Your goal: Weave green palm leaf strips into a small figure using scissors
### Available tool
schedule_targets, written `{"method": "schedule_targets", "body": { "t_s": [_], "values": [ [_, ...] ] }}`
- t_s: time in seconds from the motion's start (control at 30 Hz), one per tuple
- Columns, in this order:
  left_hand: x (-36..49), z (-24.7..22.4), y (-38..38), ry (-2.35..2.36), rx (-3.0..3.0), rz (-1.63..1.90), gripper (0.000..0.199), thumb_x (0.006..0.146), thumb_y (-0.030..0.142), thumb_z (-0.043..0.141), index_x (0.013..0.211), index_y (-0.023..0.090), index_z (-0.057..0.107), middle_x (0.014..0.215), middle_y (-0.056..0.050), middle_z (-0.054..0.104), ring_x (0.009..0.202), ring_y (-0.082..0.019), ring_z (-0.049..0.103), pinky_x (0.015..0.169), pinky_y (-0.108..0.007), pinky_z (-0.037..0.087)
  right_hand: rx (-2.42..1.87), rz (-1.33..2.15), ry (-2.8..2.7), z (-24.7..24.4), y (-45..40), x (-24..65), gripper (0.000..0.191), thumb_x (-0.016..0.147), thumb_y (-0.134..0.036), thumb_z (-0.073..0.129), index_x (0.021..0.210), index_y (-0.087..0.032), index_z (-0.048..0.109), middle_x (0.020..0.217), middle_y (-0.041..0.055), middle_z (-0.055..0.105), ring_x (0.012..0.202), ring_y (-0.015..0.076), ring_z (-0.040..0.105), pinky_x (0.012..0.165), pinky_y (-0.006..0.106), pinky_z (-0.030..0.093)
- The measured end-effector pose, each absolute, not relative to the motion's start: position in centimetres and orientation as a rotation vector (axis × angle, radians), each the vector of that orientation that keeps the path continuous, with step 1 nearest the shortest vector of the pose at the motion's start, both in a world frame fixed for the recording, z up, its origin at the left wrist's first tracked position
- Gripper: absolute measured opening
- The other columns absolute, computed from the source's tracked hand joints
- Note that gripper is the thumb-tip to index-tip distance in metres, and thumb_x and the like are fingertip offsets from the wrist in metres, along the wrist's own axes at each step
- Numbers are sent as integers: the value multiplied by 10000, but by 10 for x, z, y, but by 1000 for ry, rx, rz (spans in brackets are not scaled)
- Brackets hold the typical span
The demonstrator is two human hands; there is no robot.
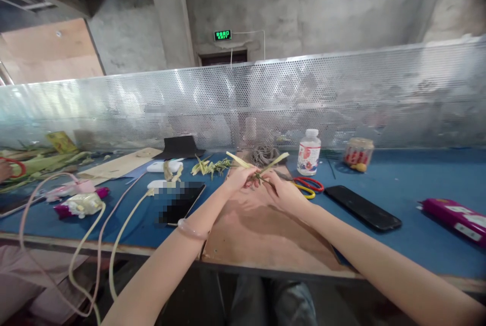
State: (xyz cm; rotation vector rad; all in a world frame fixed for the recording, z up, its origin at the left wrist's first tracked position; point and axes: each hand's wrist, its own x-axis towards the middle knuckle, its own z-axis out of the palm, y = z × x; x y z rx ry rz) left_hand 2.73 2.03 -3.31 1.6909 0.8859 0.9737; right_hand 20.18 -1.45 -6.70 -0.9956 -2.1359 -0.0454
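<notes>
Both hands meet over a brown board (pixel 261 235) in the middle of the table. A small bundle of green and pale yellow leaf strips (pixel 275 162) is pinched between them, its ends sticking out to the left and right. My left hand (pixel 242 178) has its fingers closed on the strips from the left; a pale bracelet (pixel 192 231) circles that wrist. From the right, my right hand (pixel 281 190) grips the same strips. Just beyond lies a coil of grey cord (pixel 265 155). Scissors with red and yellow handles (pixel 309 185) rest beside my right hand.
At the right are a white bottle (pixel 309 153), a jar (pixel 359 152), a black phone (pixel 362 208) and a purple packet (pixel 455 219). Leaf pieces (pixel 210 166), another phone (pixel 186 203) and plugs with cables (pixel 81 204) lie left. Another person's hand (pixel 5 169) shows far left.
</notes>
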Motion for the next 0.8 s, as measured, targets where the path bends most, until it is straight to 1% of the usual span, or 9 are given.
{"method": "schedule_targets", "body": {
  "t_s": [0.1, 0.17, 0.3, 0.4, 0.5, 0.6, 0.7, 0.8],
  "values": [
    [29, -34, 20, 855, 1681, 940, 298, 823, 399, 430, 785, 127, 545, 550, -33, 593, 378, -59, 349, 393, -195, 197, -976, -21, -2092, -67, -14, 200, 420, 906, -279, 401, 1304, -156, 351, 878, 76, 677, 659, 181, 629, 610, 277, 451],
    [32, -35, 16, 840, 1695, 923, 326, 841, 428, 407, 773, 130, 522, 564, -41, 596, 392, -68, 392, 392, -193, 227, -937, 10, -2101, -65, -14, 199, 437, 897, -254, 411, 1320, -166, 342, 880, 71, 673, 683, 175, 623, 632, 277, 454],
    [38, -34, 7, 873, 1751, 959, 294, 879, 415, 359, 839, 148, 476, 543, -18, 581, 376, -78, 423, 382, -190, 279, -898, 85, -2088, -60, -15, 198, 313, 868, -177, 418, 1177, -168, 469, 819, 56, 670, 650, 161, 593, 635, 273, 445],
    [42, -35, 3, 1004, 1830, 1015, 299, 889, 439, 355, 869, 158, 456, 509, 6, 559, 352, -83, 436, 367, -188, 299, -867, 97, -2073, -58, -14, 199, 238, 860, -166, 432, 1082, -185, 518, 763, 32, 661, 619, 151, 572, 627, 266, 435],
    [44, -36, 4, 1083, 1876, 1051, 297, 893, 450, 355, 862, 167, 438, 491, 17, 543, 329, -86, 431, 360, -194, 302, -831, 89, -2082, -59, -12, 199, 193, 861, -151, 434, 1011, -193, 548, 782, 33, 662, 669, 153, 584, 660, 266, 435],
    [47, -37, 3, 1165, 1952, 1083, 272, 899, 412, 358, 825, 167, 450, 467, 21, 512, 337, -90, 429, 377, -203, 313, -803, 91, -2104, -61, -8, 200, 166, 850, -136, 444, 947, -187, 569, 824, 46, 668, 722, 158, 598, 694, 269, 437],
    [50, -35, -1, 1258, 2024, 1113, 249, 903, 351, 356, 780, 167, 471, 443, 25, 469, 354, -94, 423, 402, -211, 311, -821, 123, -2099, -63, -5, 200, 135, 838, -159, 469, 914, -178, 579, 785, 38, 672, 659, 149, 592, 649, 257, 433],
    [53, -32, -8, 1270, 2027, 1186, 210, 896, 295, 381, 757, 170, 478, 462, 24, 458, 389, -93, 420, 438, -216, 306, -880, 110, -2063, -63, -4, 200, 143, 813, -178, 498, 925, -173, 588, 751, 30, 673, 582, 141, 562, 587, 246, 413]
  ]
}}
